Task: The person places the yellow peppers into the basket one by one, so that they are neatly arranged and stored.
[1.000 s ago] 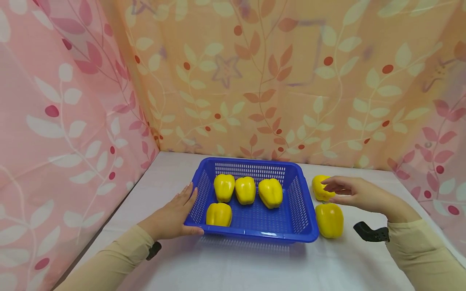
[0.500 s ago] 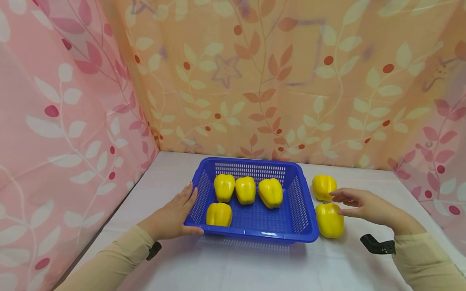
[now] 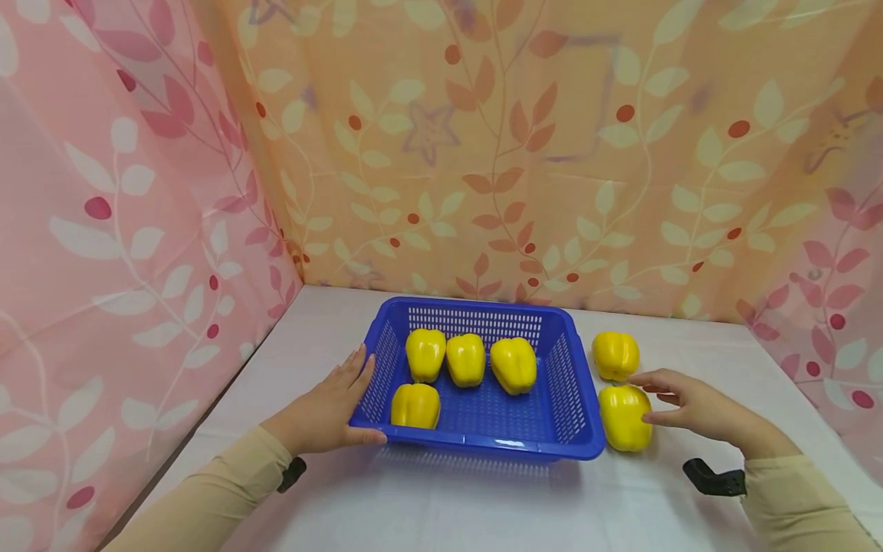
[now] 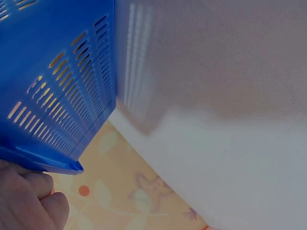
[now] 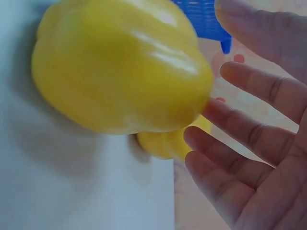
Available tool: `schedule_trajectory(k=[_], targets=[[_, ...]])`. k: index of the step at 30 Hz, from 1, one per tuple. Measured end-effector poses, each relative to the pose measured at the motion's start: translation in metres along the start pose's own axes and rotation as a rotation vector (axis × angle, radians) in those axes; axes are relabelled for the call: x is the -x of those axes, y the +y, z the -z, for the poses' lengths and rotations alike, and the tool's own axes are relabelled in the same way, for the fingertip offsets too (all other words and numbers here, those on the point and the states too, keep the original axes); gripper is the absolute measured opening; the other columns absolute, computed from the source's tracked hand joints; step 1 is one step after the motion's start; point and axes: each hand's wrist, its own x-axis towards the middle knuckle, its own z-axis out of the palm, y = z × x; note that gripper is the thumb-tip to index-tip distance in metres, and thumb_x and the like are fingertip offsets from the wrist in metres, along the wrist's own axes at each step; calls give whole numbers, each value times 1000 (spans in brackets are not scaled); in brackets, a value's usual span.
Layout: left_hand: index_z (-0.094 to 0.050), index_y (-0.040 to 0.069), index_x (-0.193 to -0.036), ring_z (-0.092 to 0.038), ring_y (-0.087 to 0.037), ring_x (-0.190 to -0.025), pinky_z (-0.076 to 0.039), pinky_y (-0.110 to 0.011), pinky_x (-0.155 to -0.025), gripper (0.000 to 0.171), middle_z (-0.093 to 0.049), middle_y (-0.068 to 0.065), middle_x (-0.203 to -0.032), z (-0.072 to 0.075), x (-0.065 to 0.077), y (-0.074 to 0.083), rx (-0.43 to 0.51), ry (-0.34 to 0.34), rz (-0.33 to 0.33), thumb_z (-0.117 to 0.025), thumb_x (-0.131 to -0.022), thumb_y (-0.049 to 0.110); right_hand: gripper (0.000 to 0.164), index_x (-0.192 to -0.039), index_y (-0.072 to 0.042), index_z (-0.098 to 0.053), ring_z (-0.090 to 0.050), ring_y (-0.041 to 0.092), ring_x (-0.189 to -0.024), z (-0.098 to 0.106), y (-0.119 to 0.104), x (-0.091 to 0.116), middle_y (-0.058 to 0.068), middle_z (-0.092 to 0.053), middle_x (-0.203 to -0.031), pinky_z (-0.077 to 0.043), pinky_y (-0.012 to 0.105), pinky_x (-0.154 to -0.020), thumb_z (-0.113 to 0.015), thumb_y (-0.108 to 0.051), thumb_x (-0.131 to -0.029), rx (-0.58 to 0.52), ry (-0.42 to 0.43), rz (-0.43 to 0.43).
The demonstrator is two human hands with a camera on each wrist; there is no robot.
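Observation:
Along the left rim of a blue plastic basket point(image 3: 476, 441) lies my left hand point(image 3: 327, 406), fingers extended and thumb at the front corner. The left wrist view shows its fingertips against the rim's outer side. Inside the basket sit several yellow bell peppers, three in a back row and one bell pepper point(image 3: 415, 407) at front left. To the basket's right, my right hand point(image 3: 697, 406) hovers over the nearer loose bell pepper point(image 3: 624, 420). In the right wrist view, its fingers point(image 5: 244, 124) are spread beside that pepper without gripping it. Another bell pepper point(image 3: 615, 355) stands just behind.
A white-covered table point(image 3: 483, 506) bears everything. Patterned cloth walls rise behind it, with an orange curtain point(image 3: 441, 153) at the back and a pink curtain point(image 3: 124, 253) at the left. The two loose peppers stand close to the basket's right side.
My right hand has moved from the rear loose pepper toward me, down to the nearer one. My left hand and the basket have stayed in place.

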Motion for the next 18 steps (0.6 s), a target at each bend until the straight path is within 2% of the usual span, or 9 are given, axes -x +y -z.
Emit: schedule_trajectory(k=[11,18], targets=[[-6,4,-146,1,-27,-140,-14,-45,-110,114,5,-15,-152,0,0,0,-3,-4,11,-52,-69,75,57,-127,-5,-51,-47,44,-110,-9,10,1,23,-48,-126,-40,58,-89,-70,-30,-79,-43,1,-43],[-6,4,-146,0,-29,-140,-14,-46,-110,114,4,-16,-152,-1,-1,-1,-3,0,12,-53,-70,74,73,-135,-5,-42,-45,45,-110,-17,11,1,26,-41,-131,-41,59,-88,-73,-33,-76,-61,-25,-93]])
